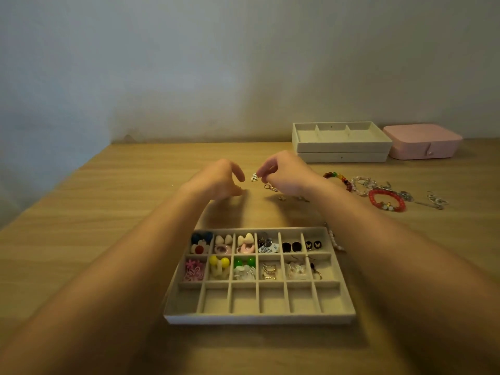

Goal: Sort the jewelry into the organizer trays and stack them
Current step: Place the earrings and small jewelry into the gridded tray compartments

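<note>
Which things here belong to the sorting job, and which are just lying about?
Job: divided tray, white jewelry piece pinched by right hand, loose pieces on table, bracelets, two stacked trays.
Lying about: closed pink box.

Earrings (pixel 244 255) in tray (pixel 259 318) — bracelets (pixel 387 198) right

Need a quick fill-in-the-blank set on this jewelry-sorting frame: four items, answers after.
1. The right hand pinches a small ___ earring.
2. In the near tray, ___ of the three compartment rows hold jewelry.
3. The closed box beside the stacked trays is ___.
4. The red bracelet lies on the ___, outside any tray.

Missing words: white; two; pink; table.
</note>
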Demonstrator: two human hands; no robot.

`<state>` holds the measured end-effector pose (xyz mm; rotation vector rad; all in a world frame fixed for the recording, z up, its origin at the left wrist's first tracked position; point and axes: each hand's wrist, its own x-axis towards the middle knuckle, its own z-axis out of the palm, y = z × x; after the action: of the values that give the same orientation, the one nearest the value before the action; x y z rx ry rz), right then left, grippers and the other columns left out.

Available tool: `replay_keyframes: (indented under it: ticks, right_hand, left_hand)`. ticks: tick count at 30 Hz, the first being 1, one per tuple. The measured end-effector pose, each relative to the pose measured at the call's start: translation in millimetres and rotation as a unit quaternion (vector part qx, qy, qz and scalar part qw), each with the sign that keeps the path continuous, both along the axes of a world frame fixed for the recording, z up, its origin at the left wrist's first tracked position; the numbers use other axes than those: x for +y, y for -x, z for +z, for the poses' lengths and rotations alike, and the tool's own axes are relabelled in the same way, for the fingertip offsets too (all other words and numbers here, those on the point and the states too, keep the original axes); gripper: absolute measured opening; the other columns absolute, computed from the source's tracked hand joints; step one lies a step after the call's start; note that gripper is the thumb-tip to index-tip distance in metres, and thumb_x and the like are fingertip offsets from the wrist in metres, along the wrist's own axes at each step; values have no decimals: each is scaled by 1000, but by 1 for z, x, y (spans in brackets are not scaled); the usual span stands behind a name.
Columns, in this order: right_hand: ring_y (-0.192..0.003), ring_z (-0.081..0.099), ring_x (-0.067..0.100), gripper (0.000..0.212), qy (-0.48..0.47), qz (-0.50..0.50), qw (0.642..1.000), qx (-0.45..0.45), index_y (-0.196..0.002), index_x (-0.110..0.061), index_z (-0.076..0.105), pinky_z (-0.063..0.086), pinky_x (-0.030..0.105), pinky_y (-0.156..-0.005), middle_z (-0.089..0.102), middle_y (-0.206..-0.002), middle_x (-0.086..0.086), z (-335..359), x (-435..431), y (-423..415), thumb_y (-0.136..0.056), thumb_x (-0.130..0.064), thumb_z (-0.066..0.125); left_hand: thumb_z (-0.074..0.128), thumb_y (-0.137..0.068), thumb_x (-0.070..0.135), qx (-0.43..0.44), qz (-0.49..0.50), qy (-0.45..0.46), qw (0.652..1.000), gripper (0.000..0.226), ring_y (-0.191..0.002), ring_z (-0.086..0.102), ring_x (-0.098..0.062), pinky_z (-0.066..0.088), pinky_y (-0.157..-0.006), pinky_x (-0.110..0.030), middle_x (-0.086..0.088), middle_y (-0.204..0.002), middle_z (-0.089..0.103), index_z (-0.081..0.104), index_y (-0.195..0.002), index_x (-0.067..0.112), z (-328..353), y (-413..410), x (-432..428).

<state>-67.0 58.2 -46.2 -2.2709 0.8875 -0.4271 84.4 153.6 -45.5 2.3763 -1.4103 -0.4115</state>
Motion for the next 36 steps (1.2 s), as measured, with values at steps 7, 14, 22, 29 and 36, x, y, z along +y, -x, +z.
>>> replay_keyframes:
  ticks: [7, 14, 22, 29, 36]
  right_hand:
    - [-100, 65, 16, 29, -13, -6, 1000, -16, -107, -19, 77, 55, 29, -86, 72, -105, 0, -6, -7, -7, -96, -2, 57]
    - [-95, 64, 13, 26, -31, -5, 998, -53, -107, -19, 76, 52, 25, -78, 70, -103, -1, 0, -3, 7, -98, -4, 57]
    - [-97, 65, 18, 32, -33, -56, 997, -50, -98, -20, 75, 56, 34, -86, 71, -98, 0, -4, -10, 26, -95, 4, 54]
    - [-112, 63, 19, 28, 26, -50, 997, 44, -115, -21, 74, 54, 34, -96, 69, -121, 3, -11, -24, 16, -97, -4, 61]
    - [-98, 66, 18, 24, 53, -20, 994, 93, -115, -15, 75, 57, 37, -91, 73, -108, 3, -13, -23, -7, -93, -23, 74]
  left_hand:
    - [78, -86, 20, -29, -18, -9, 999, 11, -80, 61, -13, 52, -73, -29, 4, -87, 67, 74, -96, 23, -6, 0, -12]
    - [76, -86, 12, 29, -1, 16, 999, 6, -83, 66, -15, 57, -75, -31, -1, -89, 72, 75, -90, 17, -5, 5, -7]
    - [72, -90, 6, 137, 18, 14, 990, 7, -88, 71, -23, 62, -82, -36, -10, -97, 73, 73, -91, 13, -5, 4, 6]
    - [75, -89, 18, 123, -28, 2, 992, 25, -77, 66, -20, 61, -77, -35, -9, -98, 71, 68, -113, 17, -8, 16, -10]
    - [73, -90, 21, 0, -68, -20, 998, 39, -96, 64, -21, 56, -92, -37, 0, -112, 66, 65, -126, 31, -11, 19, -37]
